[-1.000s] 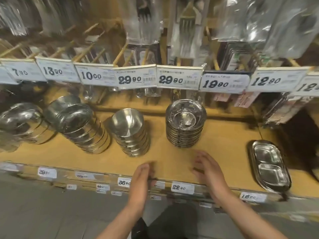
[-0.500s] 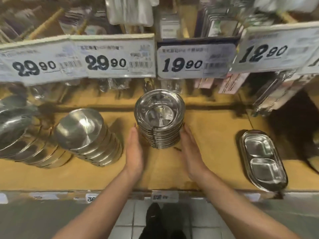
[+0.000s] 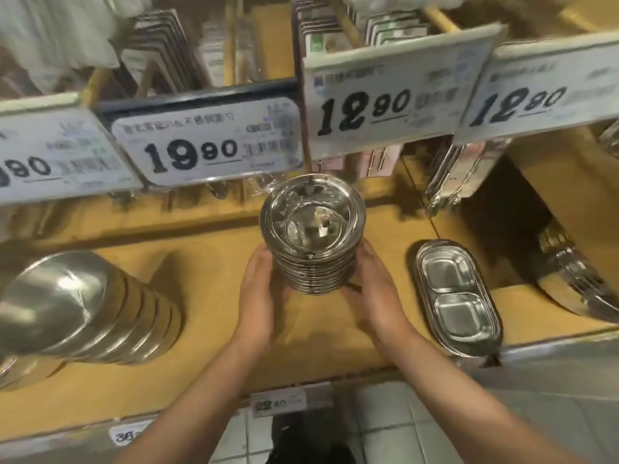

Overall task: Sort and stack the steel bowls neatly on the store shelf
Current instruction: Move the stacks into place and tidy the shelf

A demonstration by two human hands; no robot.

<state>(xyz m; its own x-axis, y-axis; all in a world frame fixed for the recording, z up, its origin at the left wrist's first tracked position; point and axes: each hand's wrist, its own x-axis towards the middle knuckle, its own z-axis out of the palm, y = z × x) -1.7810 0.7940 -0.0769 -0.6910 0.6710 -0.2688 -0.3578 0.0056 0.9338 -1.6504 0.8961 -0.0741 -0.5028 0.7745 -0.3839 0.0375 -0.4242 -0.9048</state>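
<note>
Head view looks down on a wooden store shelf [image 3: 207,363] with a stack of steel bowls [image 3: 313,236] standing upright near its middle. That stack serves as the landmark. Its top bowl faces up and mirrors the surroundings, and the rims below it line up in close, even rings.

At the stack's left side, the left hand [image 3: 259,296] lies flat against the lower rims, fingers straight and together, palm turned toward the metal. At the stack's right side, the right hand [image 3: 376,289] does the same, its fingers reaching along the lower rims, slightly bent around the curve. Both hands press on the stack from opposite sides rather than curling round it; whether the stack rests on the shelf or is lifted off it cannot be told.

Left of the stack, well apart, a second pile of larger bowls [image 3: 90,309] lies tipped over on its side, mouths toward the left edge of the frame. Right of the stack, near but not touching the right hand, a two-compartment steel tray [image 3: 457,296] lies flat at the shelf's front edge. Farther right, more steel ware [image 3: 576,283] is only partly visible.

Behind and above the stack hang price tags: one reading 19.90 [image 3: 206,144] up to its left, one reading 12.90 [image 3: 395,92] up to its right, and another 12.90 tag [image 3: 539,92] farther right. Packaged goods hang behind the tags, blurred. Below the shelf's front lip a small label [image 3: 278,401] sits above a tiled floor [image 3: 395,426].
</note>
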